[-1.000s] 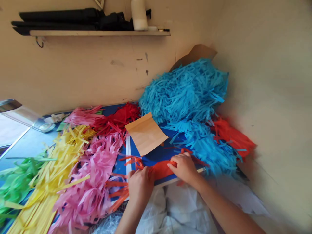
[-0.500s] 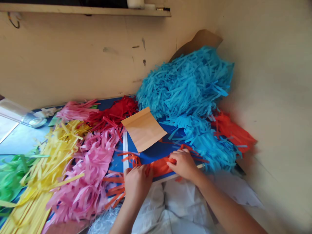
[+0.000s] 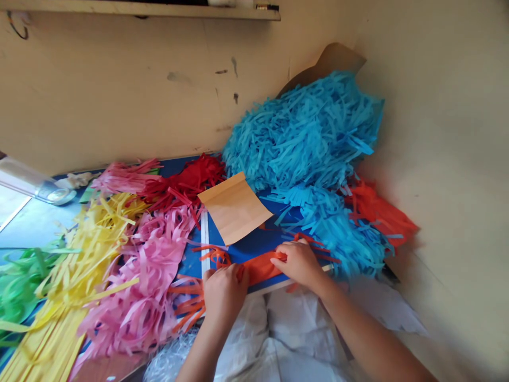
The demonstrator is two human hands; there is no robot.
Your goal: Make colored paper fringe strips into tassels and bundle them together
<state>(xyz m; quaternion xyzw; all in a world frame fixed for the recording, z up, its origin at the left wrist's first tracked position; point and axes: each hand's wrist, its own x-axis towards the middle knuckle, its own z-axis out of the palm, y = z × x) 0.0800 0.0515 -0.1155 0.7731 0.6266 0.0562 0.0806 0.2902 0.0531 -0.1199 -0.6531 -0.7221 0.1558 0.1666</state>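
Observation:
A strip of orange fringed paper stretches between my two hands at the front edge of the blue table. My left hand is closed around its left part, and cut fringe spreads out beyond the knuckles. At the other end, my right hand pinches the paper between thumb and fingers, with more orange strips sticking out past it. Just behind the hands lies a tan paper square with a folded upper edge, touched by neither hand.
Pink, yellow, green and red fringed paper covers the left side. A large blue fringe heap stands against the wall at right, beside an orange-red piece. Above runs a shelf.
The orange paper between my hands looks flatter and a little more stretched. Both hands stay nearly in place, and the view has shifted slightly.

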